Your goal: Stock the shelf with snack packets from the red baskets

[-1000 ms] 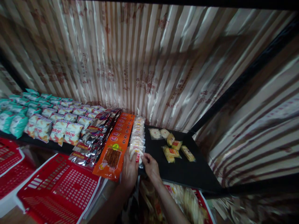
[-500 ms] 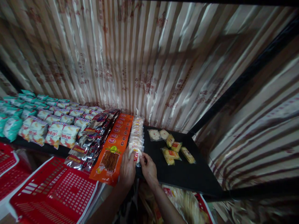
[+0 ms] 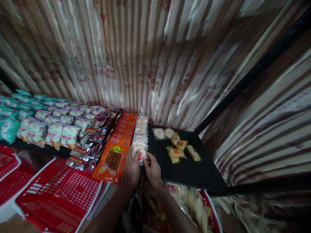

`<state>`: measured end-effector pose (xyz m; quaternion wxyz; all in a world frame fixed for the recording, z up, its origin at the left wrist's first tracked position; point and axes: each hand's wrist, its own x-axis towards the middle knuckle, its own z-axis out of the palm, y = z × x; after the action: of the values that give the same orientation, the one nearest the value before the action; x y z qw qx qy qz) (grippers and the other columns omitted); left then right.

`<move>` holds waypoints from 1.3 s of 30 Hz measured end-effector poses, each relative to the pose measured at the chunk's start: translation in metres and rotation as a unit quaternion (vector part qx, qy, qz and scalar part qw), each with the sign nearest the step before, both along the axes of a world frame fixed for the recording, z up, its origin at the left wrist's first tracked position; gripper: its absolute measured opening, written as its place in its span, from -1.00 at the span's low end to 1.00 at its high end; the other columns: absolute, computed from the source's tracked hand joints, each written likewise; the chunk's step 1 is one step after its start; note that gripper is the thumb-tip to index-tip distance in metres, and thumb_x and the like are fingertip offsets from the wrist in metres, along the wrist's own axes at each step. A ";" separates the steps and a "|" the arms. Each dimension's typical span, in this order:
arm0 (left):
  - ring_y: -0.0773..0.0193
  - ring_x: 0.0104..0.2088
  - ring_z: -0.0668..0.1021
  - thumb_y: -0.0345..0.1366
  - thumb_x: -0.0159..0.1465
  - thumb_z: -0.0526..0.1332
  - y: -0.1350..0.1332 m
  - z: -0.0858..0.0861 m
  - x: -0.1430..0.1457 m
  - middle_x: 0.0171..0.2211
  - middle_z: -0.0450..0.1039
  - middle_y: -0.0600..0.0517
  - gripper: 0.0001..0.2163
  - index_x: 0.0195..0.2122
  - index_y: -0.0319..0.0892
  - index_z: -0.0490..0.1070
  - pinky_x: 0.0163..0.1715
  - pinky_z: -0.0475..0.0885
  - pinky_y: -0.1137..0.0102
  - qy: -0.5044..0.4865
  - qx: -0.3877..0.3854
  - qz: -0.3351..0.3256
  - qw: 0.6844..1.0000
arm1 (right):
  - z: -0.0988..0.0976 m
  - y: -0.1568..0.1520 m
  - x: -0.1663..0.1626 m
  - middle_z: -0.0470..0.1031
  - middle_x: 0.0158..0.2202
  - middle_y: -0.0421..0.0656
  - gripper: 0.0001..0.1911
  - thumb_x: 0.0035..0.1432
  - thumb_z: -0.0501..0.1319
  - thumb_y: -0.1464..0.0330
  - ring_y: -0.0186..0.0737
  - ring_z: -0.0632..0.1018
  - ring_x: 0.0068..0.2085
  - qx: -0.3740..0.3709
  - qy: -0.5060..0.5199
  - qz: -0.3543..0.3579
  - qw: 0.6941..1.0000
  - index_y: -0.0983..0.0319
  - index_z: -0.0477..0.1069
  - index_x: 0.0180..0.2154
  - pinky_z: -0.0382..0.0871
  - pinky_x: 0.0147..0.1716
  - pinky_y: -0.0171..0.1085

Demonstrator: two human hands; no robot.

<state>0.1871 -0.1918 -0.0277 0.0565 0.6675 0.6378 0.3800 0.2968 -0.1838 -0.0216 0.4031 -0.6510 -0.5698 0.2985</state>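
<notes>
At the front end of a row of clear-wrapped white rice crackers [image 3: 141,130], both hands are closed about the nearest packet of rice crackers [image 3: 139,154]. My left hand [image 3: 132,166] grips its left side, close to the orange snack packs [image 3: 119,142]. On the right side, my right hand [image 3: 152,168] pinches the same packet between thumb and fingers. The packets overlap one another toward the back of the black shelf [image 3: 199,176]. Loose to the right lie white cracker packets [image 3: 159,133] and several yellow-wrapped packets [image 3: 175,152].
Silver and dark red packets [image 3: 85,145], white snack bags [image 3: 70,136] and teal bags [image 3: 10,129] fill the left of the shelf. Red baskets [image 3: 60,191] stand below, one holding more wrapped crackers [image 3: 194,200]. Striped curtain [image 3: 145,48] hangs behind; a black post [image 3: 243,81] slants at right.
The camera view has tilted slightly, so the shelf sits a little higher in the picture. Both hands stay on the same front cracker packet, with little movement.
</notes>
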 end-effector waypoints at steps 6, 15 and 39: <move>0.04 0.03 0.34 -0.38 0.25 -0.03 -0.004 0.008 -0.003 0.03 0.28 -0.15 -0.68 -0.03 -0.18 0.37 -0.09 0.40 0.18 0.037 -0.011 0.012 0.999 | 0.003 -0.002 -0.001 0.44 -0.30 -0.15 -0.65 0.05 0.08 0.25 -0.27 0.48 -0.36 0.000 -0.009 0.001 1.000 0.21 0.41 -0.13 0.41 -0.34 -0.29; 0.13 -0.04 0.38 -0.46 0.24 -0.03 -0.019 0.016 -0.001 -0.08 0.30 -0.14 -0.71 -0.11 -0.22 0.41 -0.07 0.38 0.22 0.015 0.015 -0.023 1.000 | 0.002 -0.015 0.009 0.45 -0.23 -0.07 -0.49 0.01 0.15 0.18 -0.26 0.49 -0.29 0.006 0.105 -0.005 0.994 0.30 0.35 -0.03 0.41 -0.29 -0.30; 0.22 0.00 0.43 -0.42 0.25 0.06 -0.122 -0.051 0.030 -0.06 0.44 -0.02 -0.75 -0.08 -0.10 0.38 0.01 0.32 0.34 0.129 -0.213 -0.302 0.920 | -0.076 -0.140 0.088 0.56 -0.17 -0.02 -0.64 0.01 0.09 0.23 -0.08 0.53 -0.15 -0.170 -0.079 0.118 0.975 0.22 0.50 -0.21 0.34 -0.13 -0.22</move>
<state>0.2171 -0.3140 -0.0784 0.2267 0.8436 0.4740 0.1107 0.3849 -0.3233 -0.0977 0.2020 -0.6595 -0.6136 0.3844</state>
